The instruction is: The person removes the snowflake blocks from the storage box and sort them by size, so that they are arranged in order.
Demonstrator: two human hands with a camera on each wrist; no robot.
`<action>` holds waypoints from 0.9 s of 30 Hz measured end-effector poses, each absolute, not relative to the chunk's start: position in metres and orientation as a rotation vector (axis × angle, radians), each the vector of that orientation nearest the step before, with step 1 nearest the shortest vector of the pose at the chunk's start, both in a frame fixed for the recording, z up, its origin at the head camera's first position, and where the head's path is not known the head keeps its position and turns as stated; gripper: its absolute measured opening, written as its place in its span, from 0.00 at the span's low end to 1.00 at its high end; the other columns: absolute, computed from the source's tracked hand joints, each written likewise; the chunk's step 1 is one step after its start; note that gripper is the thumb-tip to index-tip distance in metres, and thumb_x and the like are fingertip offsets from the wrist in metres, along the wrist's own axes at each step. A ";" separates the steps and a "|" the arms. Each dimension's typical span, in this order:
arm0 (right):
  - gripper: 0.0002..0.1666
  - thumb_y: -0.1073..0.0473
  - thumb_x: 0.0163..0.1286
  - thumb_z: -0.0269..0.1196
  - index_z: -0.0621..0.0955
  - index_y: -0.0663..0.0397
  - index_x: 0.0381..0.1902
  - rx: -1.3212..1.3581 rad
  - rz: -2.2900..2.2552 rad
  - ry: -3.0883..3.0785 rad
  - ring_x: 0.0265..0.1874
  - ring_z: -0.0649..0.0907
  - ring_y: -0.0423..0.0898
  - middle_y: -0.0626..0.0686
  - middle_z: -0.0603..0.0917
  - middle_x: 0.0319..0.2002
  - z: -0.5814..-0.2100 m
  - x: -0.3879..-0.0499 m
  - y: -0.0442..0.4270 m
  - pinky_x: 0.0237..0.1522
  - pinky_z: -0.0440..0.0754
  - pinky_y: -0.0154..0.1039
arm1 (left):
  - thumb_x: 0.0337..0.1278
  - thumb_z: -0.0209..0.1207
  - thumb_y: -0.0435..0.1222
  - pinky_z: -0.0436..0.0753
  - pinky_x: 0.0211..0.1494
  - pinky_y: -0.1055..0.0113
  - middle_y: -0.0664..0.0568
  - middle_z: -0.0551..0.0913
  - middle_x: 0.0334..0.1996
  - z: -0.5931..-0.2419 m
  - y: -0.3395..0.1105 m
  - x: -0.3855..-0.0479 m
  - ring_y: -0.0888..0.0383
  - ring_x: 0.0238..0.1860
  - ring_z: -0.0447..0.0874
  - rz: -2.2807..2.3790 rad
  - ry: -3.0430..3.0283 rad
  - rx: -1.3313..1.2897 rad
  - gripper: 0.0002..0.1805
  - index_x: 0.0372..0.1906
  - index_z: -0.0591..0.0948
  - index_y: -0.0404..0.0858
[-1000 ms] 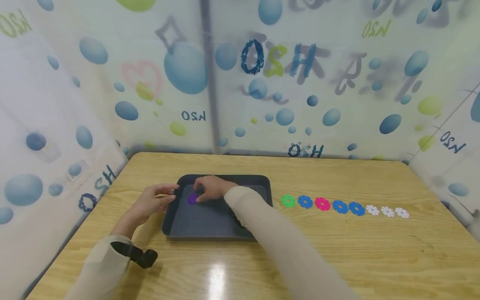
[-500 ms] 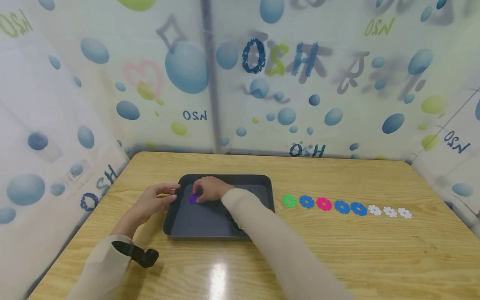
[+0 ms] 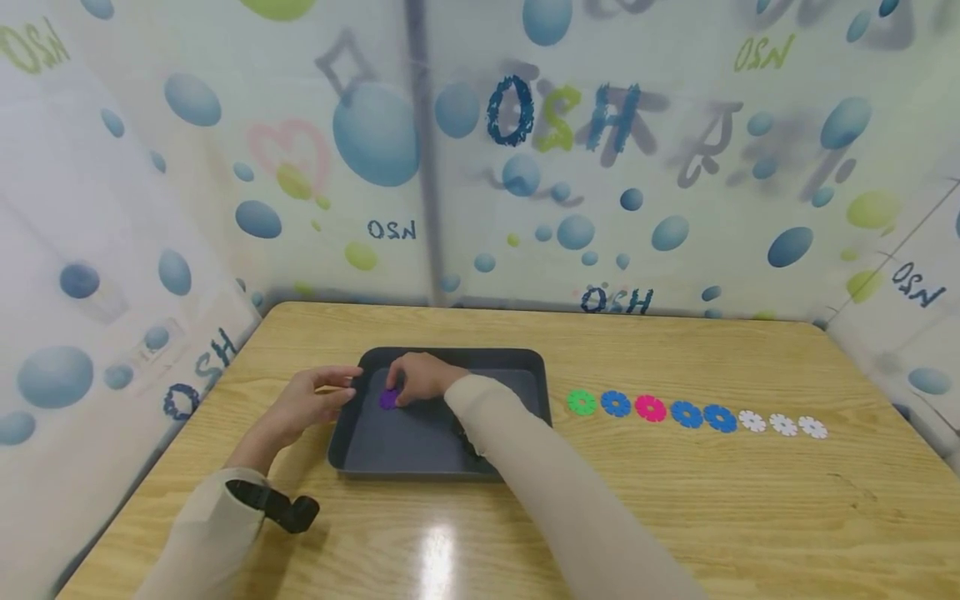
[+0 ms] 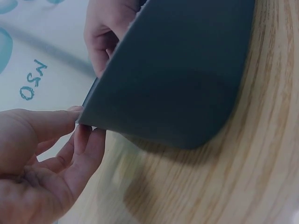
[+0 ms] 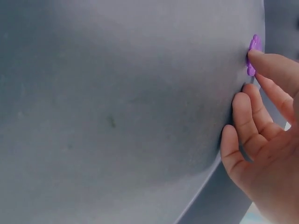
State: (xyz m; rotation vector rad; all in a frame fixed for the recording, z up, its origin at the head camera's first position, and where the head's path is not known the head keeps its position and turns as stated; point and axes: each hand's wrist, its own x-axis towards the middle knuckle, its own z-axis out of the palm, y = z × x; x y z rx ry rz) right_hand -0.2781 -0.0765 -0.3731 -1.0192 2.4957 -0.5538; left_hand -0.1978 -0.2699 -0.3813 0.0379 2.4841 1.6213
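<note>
In the head view a dark grey tray (image 3: pixel 405 442) lies on the wooden table. My right hand (image 3: pixel 425 377) reaches into its far left part and pinches a purple flower-shaped plastic disc (image 3: pixel 387 399) between thumb and index finger. Seen from the right wrist, the purple disc (image 5: pixel 254 55) is tilted up near the tray wall, and the other fingers (image 5: pixel 244 114) touch the tray's surface. My left hand (image 3: pixel 303 406) is at the tray's left rim. The left wrist view has its thumb on top of the rim (image 4: pixel 88 112) and its fingertips underneath, pinching the edge.
Right of the tray, flat notched discs lie in a row: a green one (image 3: pixel 581 402), several blue ones (image 3: pixel 616 403), a pink one (image 3: pixel 650 408) and white ones (image 3: pixel 752 421). A patterned curtain (image 3: pixel 480 208) hangs behind the table (image 3: pixel 675 500).
The thumb and index finger of my right hand have come closer together around the purple disc. My left hand keeps its place at the rim. The head view has shifted slightly.
</note>
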 end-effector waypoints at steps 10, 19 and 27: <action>0.12 0.62 0.56 0.67 0.81 0.54 0.40 -0.972 -0.639 2.458 0.27 0.75 0.38 0.44 0.79 0.31 -0.375 -0.279 -0.076 0.30 0.72 0.27 | 0.63 0.53 0.32 0.77 0.48 0.54 0.32 0.67 0.54 -0.380 -0.268 -0.197 0.43 0.53 0.69 1.610 2.488 0.038 0.24 0.62 0.66 0.28; 0.15 0.57 0.54 0.70 0.81 0.54 0.39 -0.975 -0.624 2.487 0.31 0.75 0.38 0.44 0.79 0.32 -0.376 -0.277 -0.075 0.34 0.71 0.27 | 0.63 0.53 0.33 0.77 0.48 0.51 0.31 0.67 0.54 -0.380 -0.267 -0.198 0.40 0.55 0.68 1.595 2.491 0.035 0.24 0.62 0.66 0.28; 0.16 0.60 0.52 0.71 0.78 0.55 0.39 -0.949 -0.618 2.457 0.29 0.75 0.39 0.45 0.76 0.32 -0.373 -0.277 -0.075 0.32 0.72 0.28 | 0.63 0.53 0.33 0.77 0.47 0.53 0.31 0.66 0.54 -0.381 -0.269 -0.198 0.39 0.56 0.68 1.593 2.494 0.068 0.25 0.63 0.65 0.28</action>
